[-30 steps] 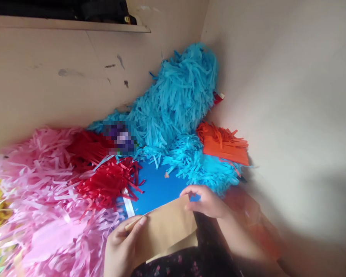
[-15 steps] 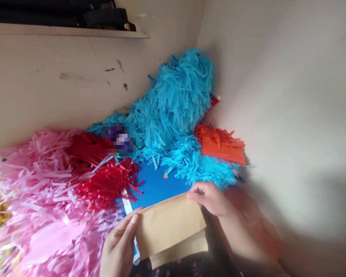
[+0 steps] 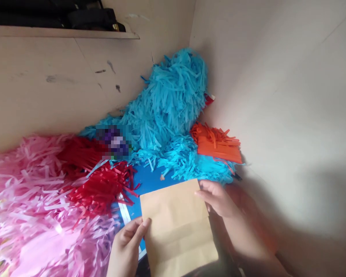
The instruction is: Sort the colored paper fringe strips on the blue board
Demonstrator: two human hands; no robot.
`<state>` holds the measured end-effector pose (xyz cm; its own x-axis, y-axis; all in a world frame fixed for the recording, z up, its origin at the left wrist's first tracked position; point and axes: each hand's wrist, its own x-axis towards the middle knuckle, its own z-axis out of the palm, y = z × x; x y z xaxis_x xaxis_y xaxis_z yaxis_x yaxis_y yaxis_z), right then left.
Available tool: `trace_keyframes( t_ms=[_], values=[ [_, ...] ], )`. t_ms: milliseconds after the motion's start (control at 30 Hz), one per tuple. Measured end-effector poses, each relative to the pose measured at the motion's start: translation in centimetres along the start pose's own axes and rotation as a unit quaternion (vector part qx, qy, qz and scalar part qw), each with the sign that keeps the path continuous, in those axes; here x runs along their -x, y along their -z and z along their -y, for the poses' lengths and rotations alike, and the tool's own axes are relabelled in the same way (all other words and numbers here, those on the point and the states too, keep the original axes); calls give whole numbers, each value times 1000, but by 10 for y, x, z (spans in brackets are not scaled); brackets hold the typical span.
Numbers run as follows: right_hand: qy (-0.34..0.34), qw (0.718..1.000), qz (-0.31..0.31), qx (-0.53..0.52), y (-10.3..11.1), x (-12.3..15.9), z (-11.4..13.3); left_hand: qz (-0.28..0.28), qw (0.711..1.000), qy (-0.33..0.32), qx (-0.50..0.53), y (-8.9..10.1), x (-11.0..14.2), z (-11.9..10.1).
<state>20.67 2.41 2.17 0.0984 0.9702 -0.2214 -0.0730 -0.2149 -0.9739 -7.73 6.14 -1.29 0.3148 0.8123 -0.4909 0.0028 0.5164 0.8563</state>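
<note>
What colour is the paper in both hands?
Plain tan brown paper, clear in the head view.

From my head view, I can't make out any readable text, label, brand, number or sign.
</note>
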Motion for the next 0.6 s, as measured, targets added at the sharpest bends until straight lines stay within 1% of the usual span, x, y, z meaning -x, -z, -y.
trace_keyframes(
  t_ms=[67, 167, 233, 333, 467, 600],
  values=[
    [-10, 1000, 2, 7, -3, 4, 7, 2, 1000, 6, 15, -1, -1, -3],
    [4, 1000, -18, 23, -6, 10, 19, 10, 999, 6, 45, -4, -2, -6],
    [10, 998, -28, 52, -6, 13, 25, 11, 998, 9, 64, -6, -3, -7],
    [11, 996, -32, 87, -7, 17, 35, 9, 997, 17, 75, -5, -3, -4],
    [19, 994, -34, 102, -7, 20, 45, 12, 996, 31, 85, -2, -4, 3],
    [18, 993, -61, 97, -7, 23, 49, 20, 994, 19, 101, -9, -2, 2]
  ],
)
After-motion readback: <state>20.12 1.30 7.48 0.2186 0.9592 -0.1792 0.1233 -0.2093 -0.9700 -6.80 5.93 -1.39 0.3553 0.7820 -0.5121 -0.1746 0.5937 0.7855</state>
